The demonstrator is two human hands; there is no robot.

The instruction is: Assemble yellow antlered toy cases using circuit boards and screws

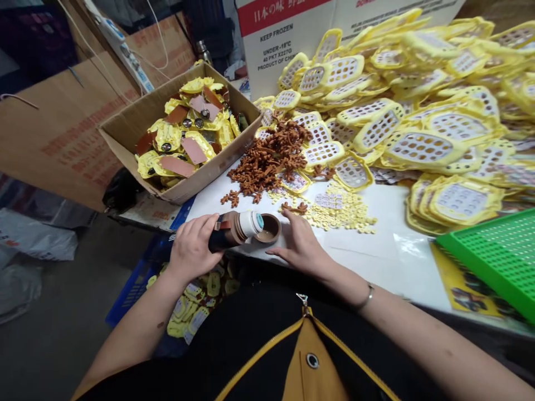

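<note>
My left hand is wrapped round a brown flask with a white and teal stopper, tilted so its mouth points right. The mouth hangs over a small brown cup standing at the near edge of the white table. My right hand rests beside the cup with its fingers curled against the cup's right side. Just beyond the cup lie a heap of small brown rubber pieces and a scatter of tiny yellow bits.
An open cardboard box with yellow and brown parts sits at the table's left end. A large pile of yellow perforated pieces fills the back and right. A green mesh tray lies at the right edge. A white carton stands behind.
</note>
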